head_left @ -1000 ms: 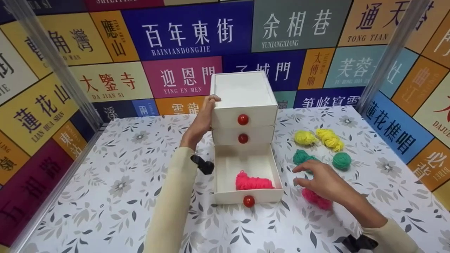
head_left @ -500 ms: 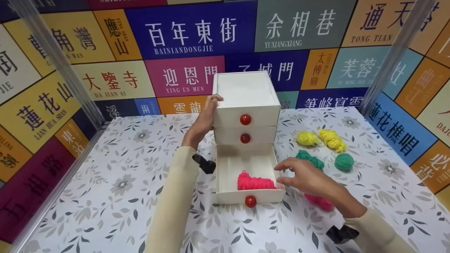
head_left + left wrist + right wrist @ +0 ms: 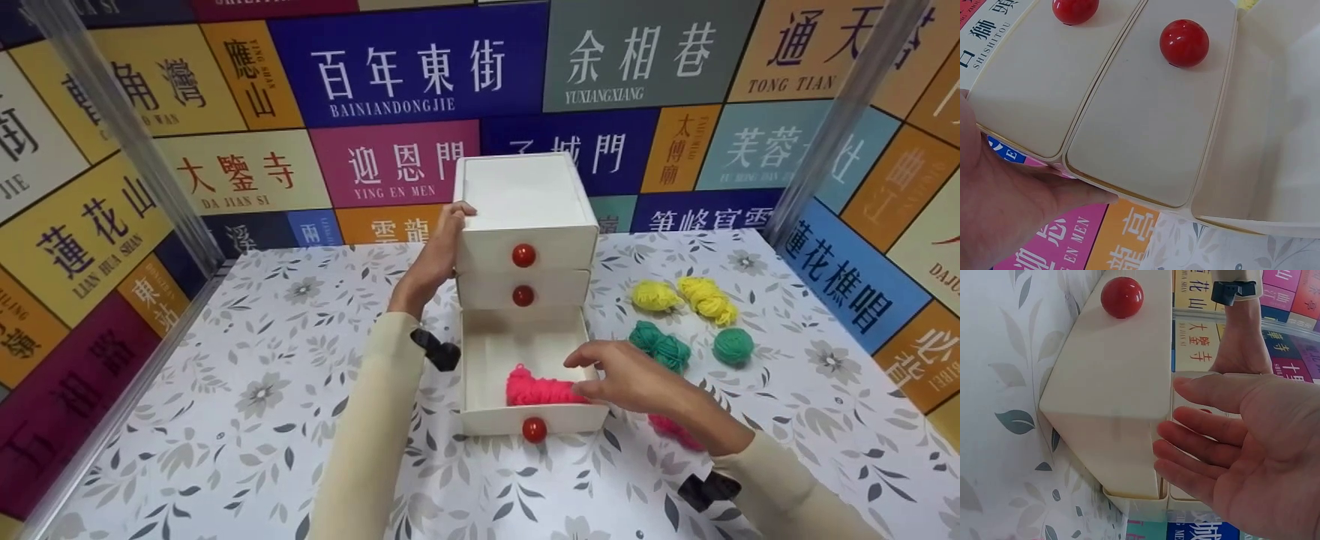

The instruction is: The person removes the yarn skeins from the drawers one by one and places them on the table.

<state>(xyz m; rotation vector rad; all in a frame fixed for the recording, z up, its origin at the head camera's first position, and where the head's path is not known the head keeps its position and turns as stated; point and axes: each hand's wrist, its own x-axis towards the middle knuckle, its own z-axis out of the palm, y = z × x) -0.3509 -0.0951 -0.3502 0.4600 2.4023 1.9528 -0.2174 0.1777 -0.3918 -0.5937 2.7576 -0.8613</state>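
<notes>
A white three-drawer cabinet point(image 3: 525, 187) with red ball knobs stands on the table. My left hand point(image 3: 439, 244) holds its upper left edge; in the left wrist view part of that hand point(image 3: 1010, 197) lies along the cabinet's side. The bottom drawer point(image 3: 480, 424) is pulled out, with a hank of pink yarn point(image 3: 536, 390) inside near its front. At the drawer's right wall is my right hand point(image 3: 637, 379), fingers loosely bent and holding nothing, fingertips beside the pink yarn's right end. The right wrist view has this hand point(image 3: 1230, 444) with fingers spread beside the drawer's wall.
Right of the cabinet lie two yellow yarn bundles point(image 3: 707, 300), a green yarn hank point(image 3: 660, 346) and a green yarn ball point(image 3: 733, 346). Another pink yarn bundle point(image 3: 675, 431) is partly hidden under my right forearm. Sign-covered panels point(image 3: 405, 64) stand behind the table.
My right hand has moved left from above the loose yarn to the open drawer's right wall. My left hand has stayed on the cabinet.
</notes>
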